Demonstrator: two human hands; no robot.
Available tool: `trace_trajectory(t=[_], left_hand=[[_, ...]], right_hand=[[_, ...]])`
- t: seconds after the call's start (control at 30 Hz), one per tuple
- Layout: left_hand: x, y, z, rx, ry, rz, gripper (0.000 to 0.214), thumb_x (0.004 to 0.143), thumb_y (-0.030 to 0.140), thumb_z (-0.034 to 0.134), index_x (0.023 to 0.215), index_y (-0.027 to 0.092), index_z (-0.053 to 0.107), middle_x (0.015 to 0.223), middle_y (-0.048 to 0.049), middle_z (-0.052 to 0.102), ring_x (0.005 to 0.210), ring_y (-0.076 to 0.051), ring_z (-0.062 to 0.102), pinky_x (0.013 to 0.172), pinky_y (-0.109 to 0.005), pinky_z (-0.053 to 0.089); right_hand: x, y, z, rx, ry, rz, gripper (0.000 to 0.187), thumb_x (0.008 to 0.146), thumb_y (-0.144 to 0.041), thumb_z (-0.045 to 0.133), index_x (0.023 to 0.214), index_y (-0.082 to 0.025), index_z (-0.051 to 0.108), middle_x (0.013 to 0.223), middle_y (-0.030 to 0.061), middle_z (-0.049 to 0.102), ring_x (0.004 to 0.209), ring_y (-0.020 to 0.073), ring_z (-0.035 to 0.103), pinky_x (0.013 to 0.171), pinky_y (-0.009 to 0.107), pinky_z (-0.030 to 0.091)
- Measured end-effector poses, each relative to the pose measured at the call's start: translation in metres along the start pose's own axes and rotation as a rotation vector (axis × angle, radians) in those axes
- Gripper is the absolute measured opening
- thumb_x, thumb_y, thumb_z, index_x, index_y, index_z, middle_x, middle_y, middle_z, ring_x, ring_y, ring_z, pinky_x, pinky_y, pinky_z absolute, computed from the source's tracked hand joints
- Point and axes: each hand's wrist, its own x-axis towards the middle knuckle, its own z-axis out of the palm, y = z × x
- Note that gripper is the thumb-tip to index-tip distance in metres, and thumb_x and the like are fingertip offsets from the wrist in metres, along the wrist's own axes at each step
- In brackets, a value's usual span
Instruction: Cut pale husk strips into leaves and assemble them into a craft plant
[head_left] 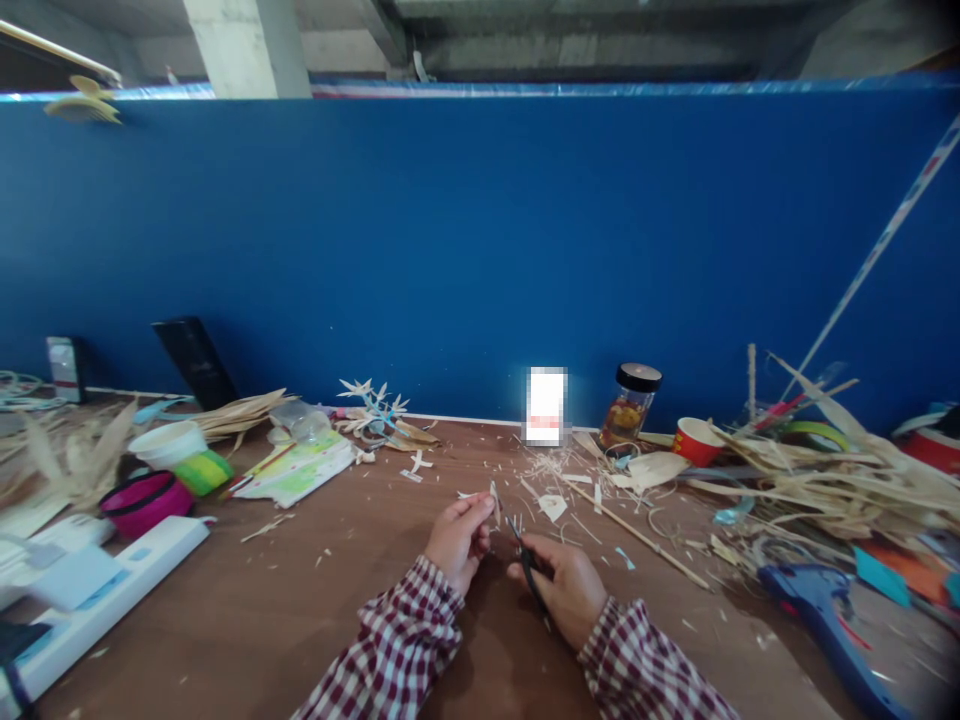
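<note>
Pinched between the thumb and fingers of my left hand is a small pale strip of dried husk, held upright. My right hand is closed around dark-handled scissors, whose blades point up and left toward the strip. The blade tips are close to the strip; I cannot tell whether they touch it. Just beyond my hands lie thin pale shavings and a cut husk piece. Past them stands a bright blurred-out rectangle.
Dried husks heap at the right behind a blue glue gun. A lidded jar and a red paper cup stand at the back. Leftward are a white power strip, a magenta bowl and a white cup. A blue partition closes the back.
</note>
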Motion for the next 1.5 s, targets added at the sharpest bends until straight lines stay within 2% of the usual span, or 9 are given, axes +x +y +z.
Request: trace_trajectory(t=[0.23, 0.4, 0.5, 0.7, 0.87, 1.1, 1.3, 1.37, 1.5], left_hand=[[0.0, 0.002, 0.001, 0.011, 0.01, -0.015, 0.011, 0.066, 0.015, 0.066, 0.074, 0.011, 0.06, 0.053, 0.0042, 0.052, 0.036, 0.0, 0.04, 0.032, -0.009, 0.031], [0.001, 0.002, -0.001, 0.019, 0.014, -0.002, 0.012, 0.067, 0.017, 0.065, 0.075, 0.011, 0.059, 0.063, -0.0006, 0.061, 0.036, 0.001, 0.041, 0.032, -0.009, 0.031], [0.002, 0.003, -0.002, 0.027, 0.021, -0.007, 0.013, 0.067, 0.017, 0.065, 0.078, 0.011, 0.058, 0.07, -0.0033, 0.064, 0.036, 0.001, 0.043, 0.032, -0.01, 0.033], [0.001, 0.009, -0.003, 0.004, 0.047, -0.026, 0.012, 0.07, 0.014, 0.061, 0.081, 0.013, 0.055, 0.083, -0.006, 0.066, 0.038, 0.0, 0.046, 0.034, -0.01, 0.038], [0.003, 0.013, -0.006, 0.049, 0.021, 0.004, 0.013, 0.069, 0.018, 0.062, 0.081, 0.013, 0.058, 0.083, -0.0054, 0.066, 0.042, -0.001, 0.049, 0.037, -0.011, 0.04], [0.019, 0.025, -0.029, 0.515, 0.112, 0.347, 0.01, 0.065, 0.02, 0.064, 0.072, 0.015, 0.066, 0.049, -0.0001, 0.059, 0.046, -0.01, 0.052, 0.042, -0.016, 0.04], [0.026, 0.037, -0.046, 0.692, 0.289, 0.608, 0.011, 0.062, 0.013, 0.064, 0.069, 0.021, 0.067, 0.075, -0.0027, 0.065, 0.07, -0.014, 0.058, 0.071, -0.023, 0.045], [0.022, 0.042, -0.047, 0.623, 0.314, 0.596, 0.013, 0.063, 0.009, 0.062, 0.069, 0.02, 0.066, 0.079, -0.0033, 0.065, 0.075, -0.014, 0.058, 0.076, -0.024, 0.044], [-0.003, 0.052, -0.046, 0.141, 0.239, 0.428, 0.02, 0.068, 0.005, 0.055, 0.082, 0.016, 0.061, 0.084, -0.0051, 0.064, 0.075, -0.012, 0.061, 0.071, -0.025, 0.048]], right_hand=[[0.001, 0.005, 0.002, 0.036, 0.023, 0.042, 0.025, 0.074, -0.035, 0.051, 0.092, -0.022, 0.064, 0.061, -0.0017, 0.057, 0.056, 0.013, 0.05, 0.051, 0.019, 0.039], [0.004, 0.002, 0.005, 0.337, 0.038, 0.203, 0.035, 0.071, -0.039, 0.054, 0.099, -0.019, 0.06, 0.056, -0.0036, 0.049, 0.044, 0.0095, 0.042, 0.042, 0.019, 0.037], [0.005, -0.002, 0.005, 0.419, 0.04, 0.233, 0.036, 0.068, -0.039, 0.057, 0.096, -0.019, 0.061, 0.053, -0.0048, 0.046, 0.043, 0.0091, 0.041, 0.041, 0.02, 0.038], [0.003, -0.003, 0.004, 0.417, 0.068, 0.204, 0.033, 0.067, -0.036, 0.059, 0.094, -0.019, 0.061, 0.054, -0.0045, 0.048, 0.043, 0.009, 0.042, 0.041, 0.02, 0.038], [0.003, -0.004, 0.002, 0.357, 0.065, 0.193, 0.032, 0.066, -0.034, 0.06, 0.094, -0.019, 0.061, 0.052, -0.0052, 0.047, 0.043, 0.0095, 0.043, 0.042, 0.02, 0.039], [0.003, 0.003, 0.006, 0.391, 0.04, 0.197, 0.033, 0.067, -0.034, 0.059, 0.097, -0.021, 0.06, 0.053, -0.0057, 0.048, 0.042, 0.009, 0.043, 0.042, 0.02, 0.039], [0.003, 0.01, 0.008, 0.357, 0.053, 0.146, 0.032, 0.07, -0.033, 0.057, 0.099, -0.021, 0.059, 0.056, -0.004, 0.051, 0.044, 0.0099, 0.046, 0.041, 0.02, 0.039], [0.003, 0.011, 0.008, 0.342, 0.055, 0.127, 0.031, 0.071, -0.035, 0.056, 0.098, -0.02, 0.059, 0.058, -0.003, 0.052, 0.046, 0.0106, 0.047, 0.042, 0.02, 0.04], [0.006, 0.015, 0.008, 0.374, 0.06, 0.118, 0.032, 0.072, -0.036, 0.056, 0.099, -0.02, 0.059, 0.062, -0.0015, 0.056, 0.05, 0.0119, 0.049, 0.043, 0.022, 0.042]])
